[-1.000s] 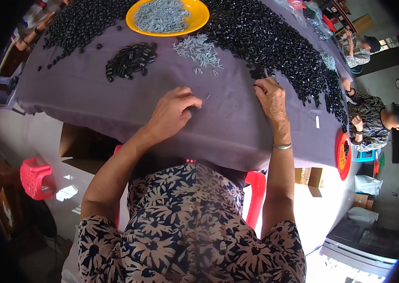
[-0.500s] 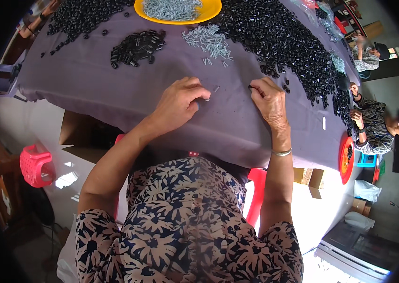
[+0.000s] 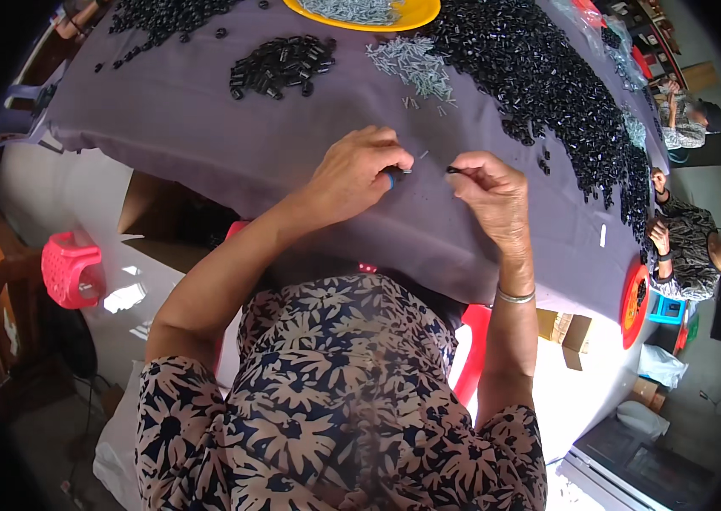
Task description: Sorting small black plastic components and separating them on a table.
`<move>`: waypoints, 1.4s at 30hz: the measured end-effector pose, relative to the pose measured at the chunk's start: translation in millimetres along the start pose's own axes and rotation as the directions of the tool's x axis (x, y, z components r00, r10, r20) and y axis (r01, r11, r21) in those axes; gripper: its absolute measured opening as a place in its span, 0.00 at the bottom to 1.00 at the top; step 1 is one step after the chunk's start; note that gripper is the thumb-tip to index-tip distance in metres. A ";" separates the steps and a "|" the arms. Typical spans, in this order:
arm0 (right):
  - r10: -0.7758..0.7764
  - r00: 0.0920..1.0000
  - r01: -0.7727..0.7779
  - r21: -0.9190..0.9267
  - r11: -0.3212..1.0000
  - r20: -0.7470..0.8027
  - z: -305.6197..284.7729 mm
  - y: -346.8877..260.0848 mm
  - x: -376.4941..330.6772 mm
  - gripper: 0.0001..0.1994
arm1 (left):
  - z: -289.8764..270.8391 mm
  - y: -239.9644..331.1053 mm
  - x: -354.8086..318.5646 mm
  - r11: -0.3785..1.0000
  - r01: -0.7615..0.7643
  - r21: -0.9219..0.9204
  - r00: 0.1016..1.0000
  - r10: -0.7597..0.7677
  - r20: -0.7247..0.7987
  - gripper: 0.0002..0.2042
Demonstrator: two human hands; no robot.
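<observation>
My left hand (image 3: 360, 173) is above the purple-grey tablecloth (image 3: 207, 145), thumb and forefinger pinched on a small silvery metal pin (image 3: 407, 171). Its other fingers curl under, and something dark blue shows beneath them. Facing it from the right, my right hand (image 3: 496, 194) pinches a small black piece (image 3: 453, 170) at its fingertips. A short gap separates the two. Between and just beyond them, one loose pin (image 3: 424, 154) lies on the cloth. Farther off are a small heap of metal pins (image 3: 416, 68) and a small heap of black cylindrical pieces (image 3: 279, 66).
A large pile of black pieces (image 3: 548, 77) spreads along the right. At the far edge stands a yellow plate (image 3: 424, 14) of pins. An orange-red plate (image 3: 630, 311) sits at the right edge, near a seated co-worker (image 3: 688, 243). A pink stool (image 3: 71, 268) stands at left.
My right hand has moved left, closer to the left hand, and turned so the black piece shows more. My left hand stays pinched on the pin. The whole view has shifted.
</observation>
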State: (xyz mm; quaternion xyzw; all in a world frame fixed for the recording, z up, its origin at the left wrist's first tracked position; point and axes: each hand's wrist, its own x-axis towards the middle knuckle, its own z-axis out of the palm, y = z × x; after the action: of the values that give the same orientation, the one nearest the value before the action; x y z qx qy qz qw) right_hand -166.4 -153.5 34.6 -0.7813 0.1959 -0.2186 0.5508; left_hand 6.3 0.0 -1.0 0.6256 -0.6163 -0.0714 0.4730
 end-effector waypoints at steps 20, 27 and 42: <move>-0.365 0.911 0.412 -0.462 0.785 0.192 35.9 -22.4 10.1 0.09 | 0.3 -2.3 -1.4 0.996 0.016 0.092 1.000 -0.014 -0.014 0.13; -0.398 0.892 0.451 -0.504 0.737 0.216 39.5 -23.5 11.2 0.09 | 1.5 -2.4 -0.9 0.996 0.026 0.089 0.999 -0.024 -0.029 0.11; -0.365 0.888 0.458 -0.475 0.751 0.280 36.7 -20.9 19.0 0.09 | -2.5 -4.9 1.8 0.994 0.034 0.104 0.998 -0.038 0.044 0.11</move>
State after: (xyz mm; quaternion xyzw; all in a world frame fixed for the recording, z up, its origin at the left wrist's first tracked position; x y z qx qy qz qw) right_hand -128.8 -128.8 45.9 -0.9415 0.0235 -0.2050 0.2666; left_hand 11.9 -1.3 -2.0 0.6583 -0.6185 -0.0623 0.4245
